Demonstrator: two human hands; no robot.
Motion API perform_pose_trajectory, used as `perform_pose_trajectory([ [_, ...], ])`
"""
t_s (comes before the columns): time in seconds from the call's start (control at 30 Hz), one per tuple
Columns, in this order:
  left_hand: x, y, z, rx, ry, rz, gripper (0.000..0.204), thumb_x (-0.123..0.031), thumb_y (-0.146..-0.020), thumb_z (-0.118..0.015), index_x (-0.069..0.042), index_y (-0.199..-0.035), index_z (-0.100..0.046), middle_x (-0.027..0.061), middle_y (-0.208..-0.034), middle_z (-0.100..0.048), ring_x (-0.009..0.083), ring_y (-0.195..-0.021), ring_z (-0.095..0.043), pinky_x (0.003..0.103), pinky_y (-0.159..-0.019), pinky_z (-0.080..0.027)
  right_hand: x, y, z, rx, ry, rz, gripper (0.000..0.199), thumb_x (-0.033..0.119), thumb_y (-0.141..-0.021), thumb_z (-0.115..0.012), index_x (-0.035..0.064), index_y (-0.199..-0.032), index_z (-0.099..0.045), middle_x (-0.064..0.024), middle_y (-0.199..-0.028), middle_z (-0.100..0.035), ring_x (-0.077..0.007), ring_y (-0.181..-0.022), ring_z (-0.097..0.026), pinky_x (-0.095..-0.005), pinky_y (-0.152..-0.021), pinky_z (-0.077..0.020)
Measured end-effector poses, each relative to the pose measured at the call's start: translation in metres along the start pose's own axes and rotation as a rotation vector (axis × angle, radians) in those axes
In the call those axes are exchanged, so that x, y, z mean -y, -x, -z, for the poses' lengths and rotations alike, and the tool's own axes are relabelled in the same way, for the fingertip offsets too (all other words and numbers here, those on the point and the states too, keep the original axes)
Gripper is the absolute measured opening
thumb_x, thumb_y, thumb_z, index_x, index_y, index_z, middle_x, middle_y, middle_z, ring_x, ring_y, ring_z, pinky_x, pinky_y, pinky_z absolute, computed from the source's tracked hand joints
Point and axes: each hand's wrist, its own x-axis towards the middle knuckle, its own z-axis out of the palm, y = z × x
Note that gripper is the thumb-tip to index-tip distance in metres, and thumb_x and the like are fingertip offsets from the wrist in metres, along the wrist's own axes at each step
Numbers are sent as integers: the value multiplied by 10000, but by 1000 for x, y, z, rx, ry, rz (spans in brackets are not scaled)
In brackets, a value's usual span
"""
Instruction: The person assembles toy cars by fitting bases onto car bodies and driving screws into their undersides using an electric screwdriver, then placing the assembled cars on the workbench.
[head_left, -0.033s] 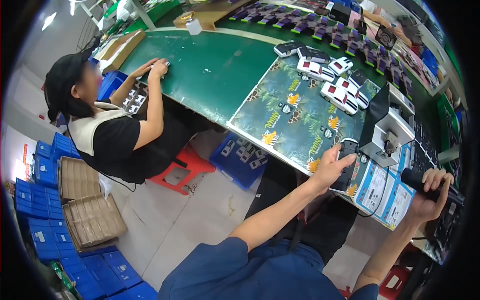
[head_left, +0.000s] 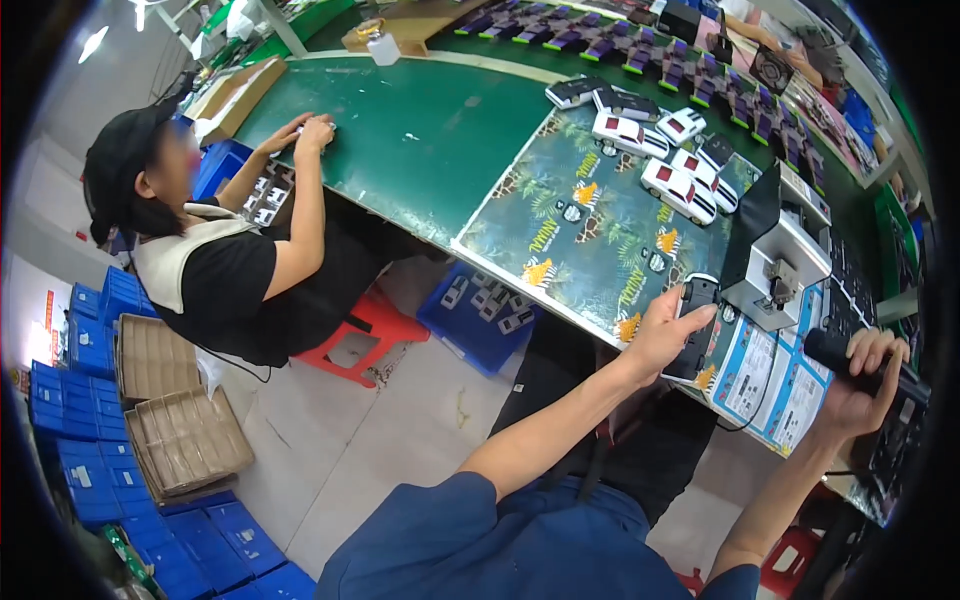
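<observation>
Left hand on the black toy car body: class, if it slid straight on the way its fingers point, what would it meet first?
Probably the grey box-shaped fixture just beyond the black toy car body that the left hand holds; depth is unclear.

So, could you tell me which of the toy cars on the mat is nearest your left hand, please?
The dark car, gripped by the left hand at the mat's near edge; the white cars sit farther up.
</observation>
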Motion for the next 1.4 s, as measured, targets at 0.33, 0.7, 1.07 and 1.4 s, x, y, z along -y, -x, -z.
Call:
perform_pose_trajectory([
  [0.33,4,-1,-2,44,-110,-58,172,-130,-924,-637,-37,-1053,-573,42,-901,-662,95,-744,-629,259,-672,-534,-35,-20,18,53,127,-1,124,139,-924,-531,61,-953,-438,-41,-733,-394,-136,-653,-415,-308,-709,-354],
  [0.7,4,4,-6,-13,-134,-64,172,-110,-912,-650,-32,-1058,-604,44,-924,-683,91,-745,-634,256,-670,-532,-40,-20,20,104,81,-22,118,128,-915,-523,68,-928,-422,-49,-729,-408,-134,-644,-427,-304,-703,-369],
  [1.07,15,3,-3,29,-218,-213,164,-148,-914,-657,-23,-996,-591,25,-810,-648,63,-725,-592,230,-645,-481,-31,-4,31,28,56,-25,148,151,-938,-498,17,-991,-462,-42,-744,-348,-135,-649,-343,-297,-687,-311],
  [1.4,13,-2,-8,-30,-320,-251,139,-128,-903,-652,-26,-942,-566,7,-771,-623,56,-713,-569,231,-643,-467,-16,-7,15,-2,227,72,162,136,-988,-413,25,-926,-512,-34,-760,-297,-144,-669,-299,-289,-691,-285],
])
